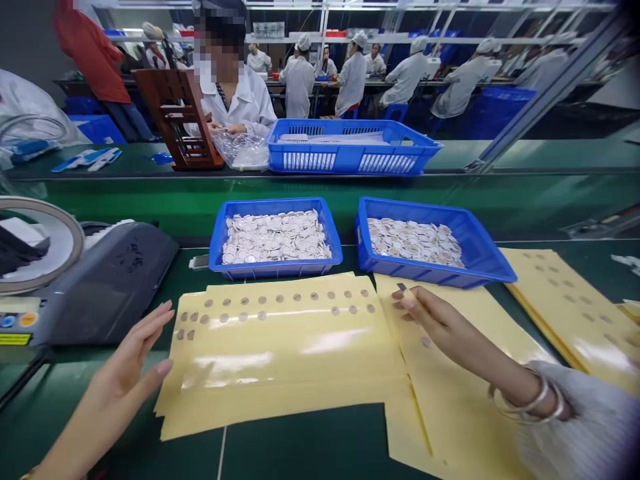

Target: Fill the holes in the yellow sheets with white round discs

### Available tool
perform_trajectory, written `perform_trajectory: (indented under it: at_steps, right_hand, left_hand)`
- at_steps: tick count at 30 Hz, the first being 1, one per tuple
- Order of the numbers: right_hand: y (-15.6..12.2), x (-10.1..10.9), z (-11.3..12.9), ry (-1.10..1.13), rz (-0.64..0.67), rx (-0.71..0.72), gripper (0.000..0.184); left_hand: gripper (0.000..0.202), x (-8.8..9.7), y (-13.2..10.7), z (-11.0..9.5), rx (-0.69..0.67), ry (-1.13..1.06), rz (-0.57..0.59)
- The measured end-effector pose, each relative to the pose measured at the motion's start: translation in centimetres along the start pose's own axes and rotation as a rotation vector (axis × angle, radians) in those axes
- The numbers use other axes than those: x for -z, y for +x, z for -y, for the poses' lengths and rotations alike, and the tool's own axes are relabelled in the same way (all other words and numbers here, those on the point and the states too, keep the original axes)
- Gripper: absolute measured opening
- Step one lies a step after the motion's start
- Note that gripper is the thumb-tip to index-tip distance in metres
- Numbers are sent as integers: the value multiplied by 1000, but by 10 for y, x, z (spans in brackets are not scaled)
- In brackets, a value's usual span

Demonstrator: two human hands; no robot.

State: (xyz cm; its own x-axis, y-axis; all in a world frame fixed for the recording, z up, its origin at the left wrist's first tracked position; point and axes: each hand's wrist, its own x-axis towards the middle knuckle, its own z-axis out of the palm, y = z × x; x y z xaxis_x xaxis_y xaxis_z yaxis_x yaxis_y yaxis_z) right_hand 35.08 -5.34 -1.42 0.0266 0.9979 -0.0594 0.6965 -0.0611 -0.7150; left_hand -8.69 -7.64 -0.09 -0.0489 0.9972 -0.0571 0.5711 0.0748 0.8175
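Observation:
My left hand (127, 367) is open beside the left edge of a glossy yellow sheet (280, 373), thumb and fingers apart, nothing in it. Rows of small grey round stickers (262, 300) run across the upper part of that sheet. My right hand (440, 327) pinches a small dark grey sticker (401, 287) between thumb and fingertips. It hovers above a second yellow sheet (465, 393), where a single round sticker (426, 342) shows just under the hand. Beyond the sheets stand two blue trays (275, 269) holding many small whitish discs (275, 237).
At left sits a grey tape-dispenser-like machine (110, 287) with a large reel. More yellow sheets with round stickers (575, 307) lie at right. Behind, a raised ledge bears a blue basket (350, 160) and a brown wooden stand (175, 113). A co-worker in white (250, 100) sits across.

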Motion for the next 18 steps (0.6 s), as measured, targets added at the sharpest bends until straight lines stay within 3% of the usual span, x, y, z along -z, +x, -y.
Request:
perform_trajectory:
  at_steps: [3, 9, 12, 18]
  right_hand:
    - [-1, -5, 5, 66, 44, -14, 36]
    - [-1, -19, 15, -86, 38, 29, 35]
    - [0, -24, 19, -100, 50, 50, 37]
    - [6, -29, 20, 29, 71, 50, 38]
  left_hand:
    - [54, -18, 13, 9, 179, -323, 18]
    - [52, -33, 18, 7, 290, -585, -115]
    - [42, -33, 23, 7, 273, -673, -179]
    - [37, -27, 31, 13, 187, -821, -97]
